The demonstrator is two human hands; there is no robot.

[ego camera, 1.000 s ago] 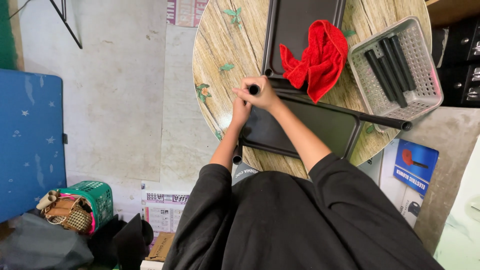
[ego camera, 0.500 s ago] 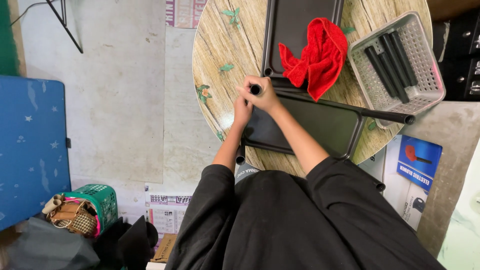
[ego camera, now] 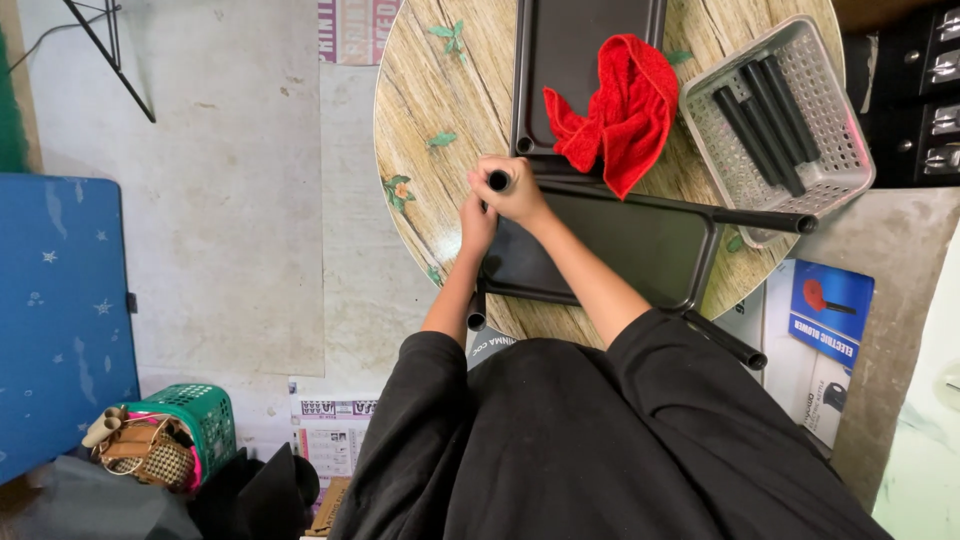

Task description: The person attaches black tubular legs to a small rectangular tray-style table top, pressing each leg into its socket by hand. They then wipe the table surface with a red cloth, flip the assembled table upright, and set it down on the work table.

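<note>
A black metal shelf panel (ego camera: 640,245) lies on the round wood-patterned table (ego camera: 440,90), with black tubes sticking out at its corners. My right hand (ego camera: 520,195) is closed around the top of an upright black tube (ego camera: 498,181) at the panel's far-left corner. Just below it, my left hand (ego camera: 478,222) curls on the panel's left edge. A second black panel (ego camera: 590,50) lies farther back, and a red cloth (ego camera: 615,110) is draped over the two panels.
A grey plastic basket (ego camera: 835,130) holding several black tubes sits on the table's right side. Tube ends (ego camera: 477,322) jut over the near table edge. On the floor are a blue board (ego camera: 55,320), a green basket (ego camera: 195,410) and a blue-and-white carton (ego camera: 825,320).
Both hands stay at the same corner of the panel, with the right hand still around the tube. Only the view has shifted slightly.
</note>
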